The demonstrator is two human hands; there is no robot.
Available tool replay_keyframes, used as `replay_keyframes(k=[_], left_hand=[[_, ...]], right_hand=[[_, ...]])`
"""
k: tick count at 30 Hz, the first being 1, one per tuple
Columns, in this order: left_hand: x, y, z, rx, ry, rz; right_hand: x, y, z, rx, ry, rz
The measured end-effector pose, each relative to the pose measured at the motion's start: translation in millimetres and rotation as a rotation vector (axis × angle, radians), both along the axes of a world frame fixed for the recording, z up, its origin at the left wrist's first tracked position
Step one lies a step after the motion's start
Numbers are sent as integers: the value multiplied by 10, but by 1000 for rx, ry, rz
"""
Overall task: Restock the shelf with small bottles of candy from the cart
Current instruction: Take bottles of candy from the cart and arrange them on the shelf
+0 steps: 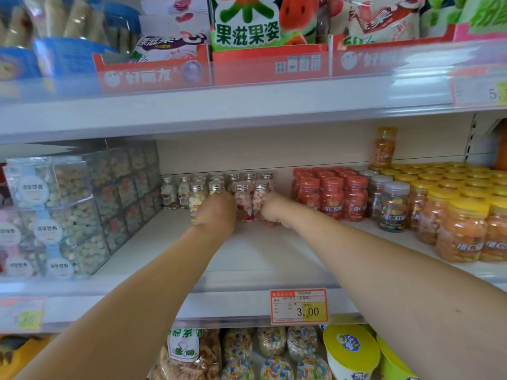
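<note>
White store shelf (258, 256), middle tier: small candy bottles (219, 185) with silver caps are clustered at the back, left of the red-capped bottles (332, 198). Right hand (274, 211) has its fingers curled round a pink-candy bottle (260, 200) standing at the front of the cluster. Left hand (216, 212) is against the neighbouring bottles with its fingers hidden, so I can't tell its grip.
</note>
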State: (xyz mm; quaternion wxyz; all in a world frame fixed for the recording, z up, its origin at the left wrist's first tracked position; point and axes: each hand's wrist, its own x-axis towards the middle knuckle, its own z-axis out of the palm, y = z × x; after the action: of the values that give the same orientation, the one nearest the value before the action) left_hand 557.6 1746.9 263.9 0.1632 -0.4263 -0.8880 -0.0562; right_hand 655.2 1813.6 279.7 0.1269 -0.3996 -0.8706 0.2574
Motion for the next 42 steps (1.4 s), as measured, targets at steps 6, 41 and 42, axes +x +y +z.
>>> replay_keyframes(k=[6, 41, 42], left_hand=[[41, 27, -49, 23, -29, -178], [33, 114, -194, 145, -143, -332], [34, 114, -196, 141, -134, -330]], right_hand=[[6, 48, 5, 136, -51, -60], [-410, 526, -235, 73, 307, -223], [-414, 527, -238, 73, 305, -220]])
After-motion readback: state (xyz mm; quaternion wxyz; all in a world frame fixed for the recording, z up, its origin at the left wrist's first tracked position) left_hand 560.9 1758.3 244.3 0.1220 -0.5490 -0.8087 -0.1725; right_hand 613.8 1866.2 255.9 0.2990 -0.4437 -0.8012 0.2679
